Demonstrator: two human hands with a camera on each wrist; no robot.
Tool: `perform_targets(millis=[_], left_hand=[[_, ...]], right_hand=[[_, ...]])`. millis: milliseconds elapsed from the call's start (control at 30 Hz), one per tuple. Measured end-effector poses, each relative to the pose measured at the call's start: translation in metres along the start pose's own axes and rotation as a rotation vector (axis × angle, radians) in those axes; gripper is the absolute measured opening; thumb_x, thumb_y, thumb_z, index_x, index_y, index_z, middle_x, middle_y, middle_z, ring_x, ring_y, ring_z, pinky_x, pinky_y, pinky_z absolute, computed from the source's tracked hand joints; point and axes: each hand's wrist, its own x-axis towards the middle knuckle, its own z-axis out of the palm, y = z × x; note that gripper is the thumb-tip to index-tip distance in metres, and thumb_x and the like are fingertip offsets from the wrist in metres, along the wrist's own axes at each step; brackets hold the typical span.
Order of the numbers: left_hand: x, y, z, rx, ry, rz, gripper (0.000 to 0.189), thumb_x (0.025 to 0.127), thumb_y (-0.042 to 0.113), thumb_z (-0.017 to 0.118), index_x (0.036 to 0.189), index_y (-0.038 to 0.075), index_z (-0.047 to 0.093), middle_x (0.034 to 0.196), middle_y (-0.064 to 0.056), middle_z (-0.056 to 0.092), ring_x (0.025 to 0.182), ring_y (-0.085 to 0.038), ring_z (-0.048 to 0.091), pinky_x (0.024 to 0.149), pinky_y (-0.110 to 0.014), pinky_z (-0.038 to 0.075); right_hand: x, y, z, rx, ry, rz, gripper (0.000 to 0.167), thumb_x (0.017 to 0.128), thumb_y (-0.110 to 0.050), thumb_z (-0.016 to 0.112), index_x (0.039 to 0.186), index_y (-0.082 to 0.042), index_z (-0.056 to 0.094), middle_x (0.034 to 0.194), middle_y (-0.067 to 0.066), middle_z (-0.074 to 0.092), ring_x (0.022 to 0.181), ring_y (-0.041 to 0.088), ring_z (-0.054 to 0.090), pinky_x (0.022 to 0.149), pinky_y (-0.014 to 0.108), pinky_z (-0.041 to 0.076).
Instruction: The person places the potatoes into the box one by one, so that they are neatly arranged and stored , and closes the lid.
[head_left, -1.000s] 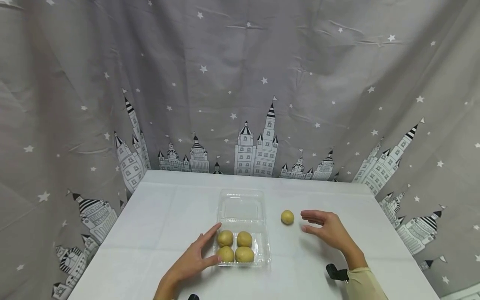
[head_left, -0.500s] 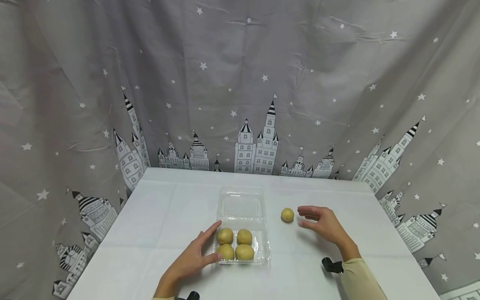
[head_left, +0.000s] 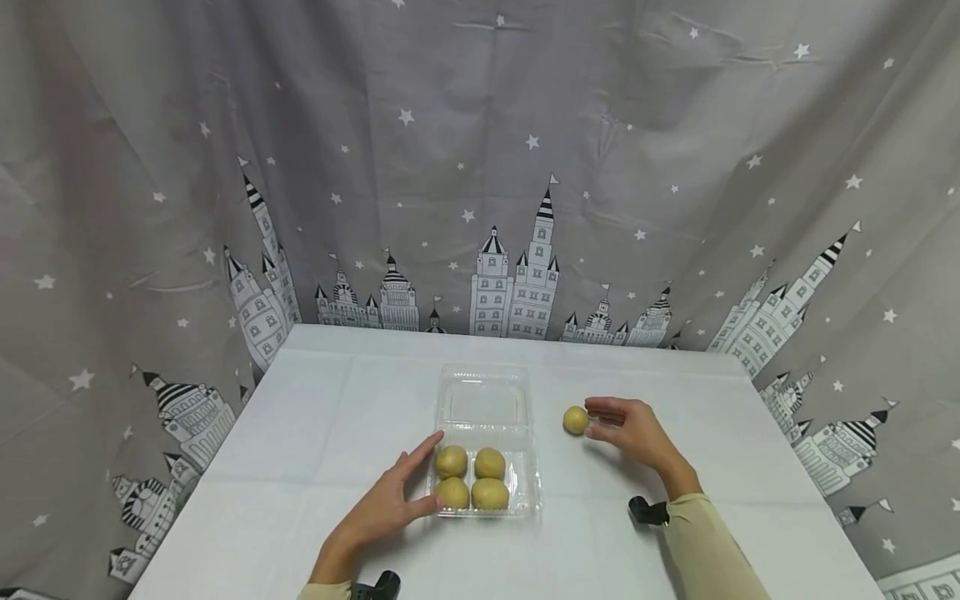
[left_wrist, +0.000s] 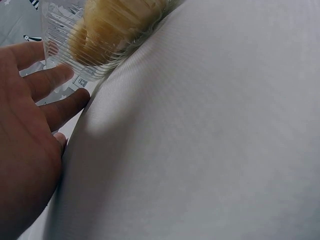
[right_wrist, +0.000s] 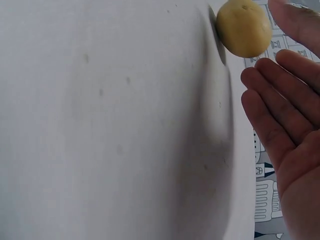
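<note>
A clear plastic clamshell box lies with its lid folded back. Several round yellow fruits sit in its near half. My left hand is spread along the box's left side, thumb by the near corner; the left wrist view has the fingers beside the ribbed wall, and contact is hard to judge. Right of the box, a single yellow fruit rests on the table. Beside it is my right hand, its fingers extended and thumb apart. In the right wrist view a gap separates the fingers from the fruit.
A white cloth covers the table. Behind it hangs a grey curtain printed with castles and stars. Black wrist devices are worn on both forearms.
My right hand has moved left, from a short distance away to right beside the single fruit. The left hand stays at the box. The whole view has shifted slightly.
</note>
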Motion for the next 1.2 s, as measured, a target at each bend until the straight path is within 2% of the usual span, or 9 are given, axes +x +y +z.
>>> perform_targets(millis=[133,433,800,1033,1200], left_hand=[[0.003,0.002,-0.001,0.016,0.007,0.003,0.096,0.093,0.040,0.083,0.174,0.027,0.033,0.179,-0.014,0.031,0.165,-0.060,0.010,0.132,-0.077,0.003],[0.005,0.005,-0.002,0.030,0.020,0.073,0.095,0.093,0.037,0.083,0.173,0.019,0.034,0.177,-0.019,0.034,0.163,-0.062,0.014,0.131,-0.078,0.005],[0.005,0.002,0.001,0.006,0.017,0.067,0.095,0.093,0.036,0.083,0.173,0.019,0.034,0.178,-0.017,0.033,0.165,-0.057,0.017,0.134,-0.075,0.003],[0.002,0.000,0.001,0.009,0.017,0.057,0.095,0.093,0.037,0.082,0.173,0.019,0.035,0.178,-0.017,0.034,0.165,-0.055,0.021,0.134,-0.074,0.004],[0.001,-0.002,0.002,0.007,0.022,0.066,0.095,0.093,0.037,0.082,0.173,0.018,0.035,0.178,-0.016,0.035,0.165,-0.053,0.022,0.134,-0.074,0.004]], right_hand=[[0.007,-0.001,0.002,-0.010,0.006,0.016,0.055,0.091,-0.020,0.092,0.138,0.000,0.073,0.137,0.017,0.077,0.127,0.036,0.075,0.111,0.043,0.061],[0.013,-0.003,0.007,-0.012,0.013,0.038,0.049,0.092,-0.016,0.091,0.136,-0.001,0.075,0.134,0.016,0.078,0.124,0.034,0.077,0.108,0.040,0.063],[0.012,-0.006,0.011,-0.051,0.025,0.052,0.043,0.094,-0.016,0.088,0.134,-0.004,0.077,0.131,0.014,0.080,0.120,0.030,0.079,0.106,0.042,0.064],[0.006,-0.003,0.014,-0.068,0.020,0.080,0.041,0.093,-0.018,0.089,0.131,-0.007,0.079,0.129,0.010,0.081,0.119,0.027,0.079,0.107,0.043,0.063],[0.001,-0.004,0.015,-0.061,0.016,0.072,0.040,0.094,-0.018,0.089,0.131,-0.006,0.078,0.129,0.011,0.081,0.120,0.028,0.079,0.107,0.043,0.063]])
